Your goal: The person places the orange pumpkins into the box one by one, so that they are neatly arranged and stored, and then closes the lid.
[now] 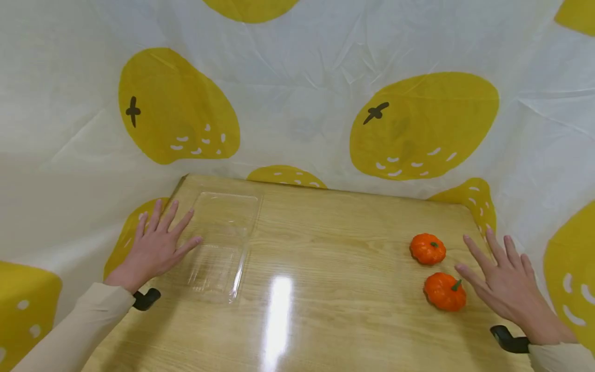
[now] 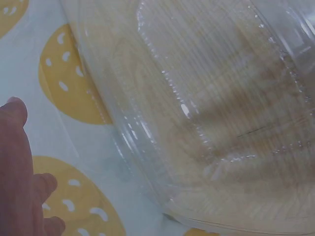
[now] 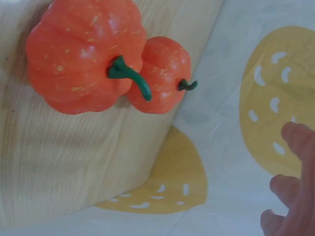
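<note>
My left hand (image 1: 155, 248) hovers with spread fingers at the left side of the table, beside and partly over a clear plastic container (image 1: 239, 258). In the left wrist view the see-through container (image 2: 172, 98) fills most of the picture, with ridges along its base. Two small orange pumpkins with green stems sit on the right part of the table: a farther pumpkin (image 1: 425, 249) and a nearer pumpkin (image 1: 441, 293). Just right of them my right hand (image 1: 506, 287) is held with its fingers spread, touching neither. The right wrist view shows the nearer pumpkin (image 3: 83, 54) overlapping the farther one (image 3: 165, 73).
The wooden table (image 1: 334, 268) carries a bright light reflection near its front middle. A white cloth (image 1: 297, 119) printed with yellow lemons hangs behind and around both sides. Black straps (image 1: 146, 299) show at both wrists.
</note>
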A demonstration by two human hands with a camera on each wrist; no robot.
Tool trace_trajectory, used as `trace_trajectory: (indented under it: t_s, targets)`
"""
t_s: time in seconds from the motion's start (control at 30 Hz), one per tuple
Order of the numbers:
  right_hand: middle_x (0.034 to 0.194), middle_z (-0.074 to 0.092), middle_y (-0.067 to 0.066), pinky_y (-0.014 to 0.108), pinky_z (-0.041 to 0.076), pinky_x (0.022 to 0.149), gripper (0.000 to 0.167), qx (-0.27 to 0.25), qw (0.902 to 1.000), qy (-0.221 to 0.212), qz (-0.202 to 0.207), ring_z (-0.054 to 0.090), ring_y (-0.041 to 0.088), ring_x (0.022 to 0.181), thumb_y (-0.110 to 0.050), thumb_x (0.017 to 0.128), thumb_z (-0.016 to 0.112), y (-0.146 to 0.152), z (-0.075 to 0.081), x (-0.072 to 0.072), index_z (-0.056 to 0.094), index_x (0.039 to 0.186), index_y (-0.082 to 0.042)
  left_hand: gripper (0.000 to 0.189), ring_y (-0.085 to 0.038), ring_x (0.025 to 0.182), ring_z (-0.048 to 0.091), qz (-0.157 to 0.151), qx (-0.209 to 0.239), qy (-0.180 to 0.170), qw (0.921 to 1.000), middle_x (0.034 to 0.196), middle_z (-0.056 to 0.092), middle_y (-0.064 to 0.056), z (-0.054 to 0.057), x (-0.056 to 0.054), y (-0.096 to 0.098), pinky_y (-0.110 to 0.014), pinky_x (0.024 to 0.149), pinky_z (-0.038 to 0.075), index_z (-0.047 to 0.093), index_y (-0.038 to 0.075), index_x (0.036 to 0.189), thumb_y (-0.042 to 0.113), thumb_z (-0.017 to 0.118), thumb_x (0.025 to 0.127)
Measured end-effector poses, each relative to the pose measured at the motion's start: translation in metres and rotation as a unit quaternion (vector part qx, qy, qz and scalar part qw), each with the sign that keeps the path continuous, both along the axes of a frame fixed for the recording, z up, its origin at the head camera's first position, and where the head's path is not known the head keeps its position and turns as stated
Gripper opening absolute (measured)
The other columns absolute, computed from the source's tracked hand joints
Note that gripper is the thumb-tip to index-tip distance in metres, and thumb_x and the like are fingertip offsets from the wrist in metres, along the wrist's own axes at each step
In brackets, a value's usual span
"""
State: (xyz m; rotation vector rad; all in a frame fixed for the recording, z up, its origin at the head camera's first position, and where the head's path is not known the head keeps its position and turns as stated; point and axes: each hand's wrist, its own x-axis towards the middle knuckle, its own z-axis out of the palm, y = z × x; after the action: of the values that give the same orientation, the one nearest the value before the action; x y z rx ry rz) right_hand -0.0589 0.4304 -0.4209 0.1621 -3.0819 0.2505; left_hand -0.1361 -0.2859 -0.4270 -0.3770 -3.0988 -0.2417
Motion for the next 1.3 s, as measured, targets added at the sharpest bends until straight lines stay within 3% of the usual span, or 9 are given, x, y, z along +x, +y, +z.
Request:
trace_trajectory:
  t_s: [0.33,0.57,0.67,0.77,0.83,0.9,0.97,1.2,1.3]
  targets:
    - [0.172,-0.005,0.027,0.082,-0.001,0.118,0.071,-0.082,0.9957,0.038,0.022,-0.003,0.063,0.153,-0.032,0.109,0.051,0.013,-0.014,0.004,0.013,0.167,-0.017,0.08,-0.05,0.159,-0.012,0.015,0.041,-0.021,0.9988,0.174,0.002,-0.023,-0.013,-0.001,-0.015,-0.082,0.117,0.009,0.021,0.014,0.166,0.059,0.046,0.105]
    - [0.17,-0.001,0.033,0.089,0.008,0.107,0.072,-0.162,0.9863,0.029,0.011,0.011,0.073,0.144,-0.023,0.108,0.052,0.017,-0.023,0.005,0.011,0.168,-0.017,0.079,-0.064,0.15,0.016,0.01,0.087,-0.025,0.9958,0.167,0.016,-0.036,-0.023,-0.002,-0.024,-0.086,0.108,0.021,0.021,0.005,0.164,0.05,0.05,0.107]
    - [0.17,0.002,0.033,0.086,0.028,0.096,0.073,-0.162,0.9865,0.023,0.001,0.032,0.07,0.134,-0.023,0.108,0.052,0.016,-0.024,0.006,0.011,0.168,-0.017,0.078,-0.066,0.143,0.026,0.005,0.111,-0.026,0.9935,0.163,0.02,-0.04,-0.027,-0.002,-0.028,-0.083,0.109,0.025,0.021,0.0,0.163,0.047,0.05,0.108]
    - [0.168,0.012,0.034,0.041,0.052,0.101,0.074,-0.161,0.9865,0.029,-0.005,0.046,0.046,0.13,-0.023,0.107,0.056,0.017,-0.028,0.006,0.013,0.167,-0.018,0.078,-0.067,0.139,0.031,0.01,0.126,-0.037,0.9913,0.159,0.024,-0.042,-0.029,-0.001,-0.031,-0.081,0.108,0.029,0.02,-0.004,0.162,0.046,0.049,0.108]
    - [0.164,0.021,0.037,0.009,0.047,0.089,0.075,-0.171,0.9847,0.035,-0.001,0.05,0.022,0.131,-0.021,0.105,0.059,0.018,-0.033,0.006,0.016,0.167,-0.018,0.08,-0.067,0.136,0.033,0.02,0.131,-0.05,0.99,0.157,0.025,-0.044,-0.031,0.0,-0.033,-0.08,0.107,0.031,0.018,-0.007,0.161,0.046,0.047,0.109]
    - [0.161,0.026,0.038,-0.009,0.029,0.078,0.076,-0.192,0.9807,0.036,0.004,0.042,-0.01,0.129,-0.02,0.104,0.061,0.02,-0.038,0.006,0.017,0.167,-0.02,0.081,-0.067,0.134,0.035,0.028,0.133,-0.058,0.989,0.155,0.026,-0.045,-0.033,0.0,-0.035,-0.079,0.107,0.033,0.016,-0.009,0.161,0.047,0.046,0.109]
    - [0.158,0.028,0.041,-0.01,0.032,0.08,0.078,-0.217,0.9759,0.026,0.008,0.029,-0.032,0.117,-0.019,0.104,0.063,0.02,-0.042,0.006,0.017,0.167,-0.019,0.081,-0.067,0.133,0.036,0.034,0.13,-0.063,0.989,0.154,0.026,-0.047,-0.035,0.0,-0.037,-0.079,0.107,0.034,0.016,-0.012,0.159,0.045,0.045,0.11]
    - [0.162,0.022,0.04,-0.005,0.042,0.075,0.082,-0.256,0.9662,-0.033,-0.013,0.026,-0.038,0.108,-0.02,0.102,0.066,0.018,-0.054,0.01,0.016,0.166,-0.009,0.072,-0.067,0.128,0.039,0.05,0.129,-0.082,0.9869,0.148,0.029,-0.053,-0.038,0.0,-0.044,-0.078,0.103,0.038,0.019,-0.021,0.153,0.034,0.04,0.112]
    - [0.172,0.021,0.016,-0.001,0.046,0.073,0.082,-0.256,0.9651,-0.046,-0.027,0.031,-0.038,0.108,-0.022,0.101,0.068,0.018,-0.06,0.012,0.019,0.165,-0.008,0.066,-0.062,0.12,0.051,0.053,0.143,-0.079,0.9851,0.141,0.04,-0.05,-0.041,0.0,-0.047,-0.074,0.098,0.045,0.025,-0.024,0.15,0.028,0.039,0.112]
